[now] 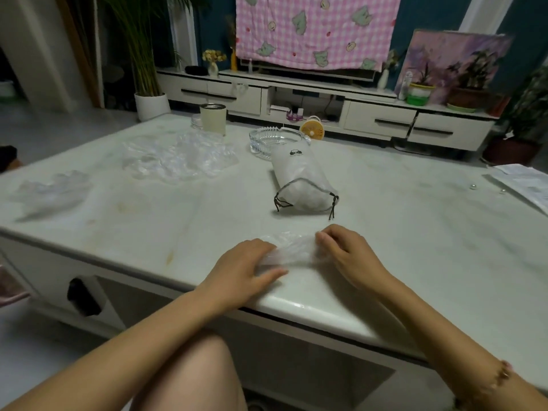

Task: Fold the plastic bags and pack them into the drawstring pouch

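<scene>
A clear plastic bag (292, 249), gathered into a narrow strip, lies near the table's front edge between my two hands. My left hand (243, 266) holds its left end, thumb stretched along the strip. My right hand (345, 250) pinches its right end with curled fingers. Behind them lies the white drawstring pouch (299, 179), on its side with its open mouth and black cord facing me. A heap of loose clear bags (178, 157) sits at the back left, and another crumpled bag (52, 191) lies at the far left.
The white marble table (415, 232) also carries a glass ashtray (274, 140), a cream cup (213, 118), a small orange fan (312, 129) and papers (525, 183) at the right edge. A TV cabinet stands behind.
</scene>
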